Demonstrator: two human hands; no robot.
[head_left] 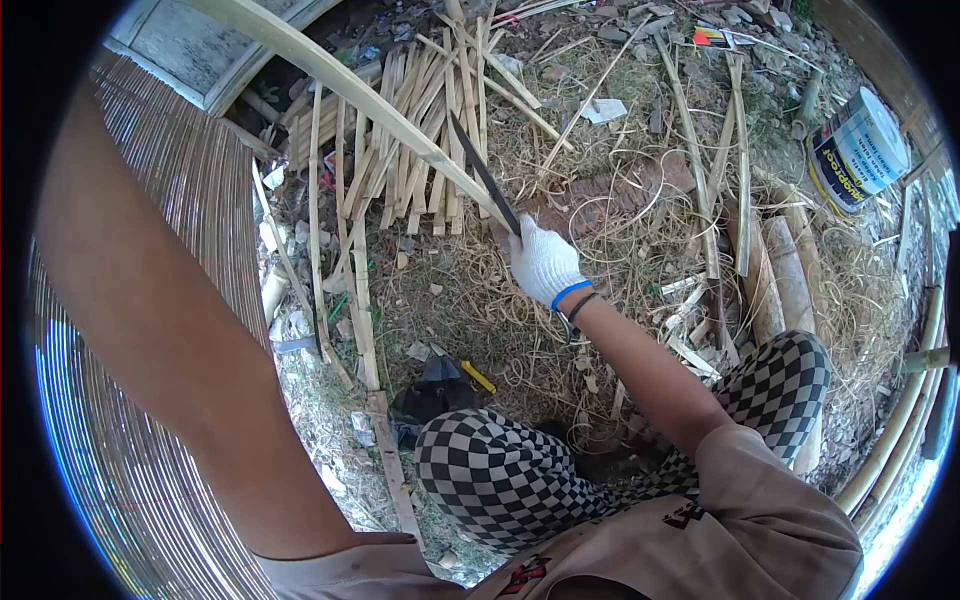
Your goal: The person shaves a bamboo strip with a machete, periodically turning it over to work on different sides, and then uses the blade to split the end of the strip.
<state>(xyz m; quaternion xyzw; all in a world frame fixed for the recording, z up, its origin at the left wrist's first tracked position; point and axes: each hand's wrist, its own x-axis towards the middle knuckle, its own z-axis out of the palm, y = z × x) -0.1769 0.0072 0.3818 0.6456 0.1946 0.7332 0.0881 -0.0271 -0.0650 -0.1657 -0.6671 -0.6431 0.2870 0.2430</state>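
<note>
My right hand [547, 262], in a white knitted glove with a blue cuff, is closed around the handle of a long dark-bladed knife [484, 174]. The blade points up and to the left. A long pale bamboo strip [365, 98] slants from the top left edge down to the knife, its lower end close by my gloved fingers and overlapping the blade in this view. My left arm [170, 300] stretches up along the left side; its hand lies outside the picture. Below the strip lies a pile of split bamboo slats [420, 150].
Curly bamboo shavings [500, 330] cover the ground. A paint bucket [858, 150] stands at the upper right, near thick bamboo poles [785, 260]. A yellow-handled tool [478, 376] lies beside a black bag [430, 400] by my knee. A slatted bamboo screen [190, 160] runs along the left.
</note>
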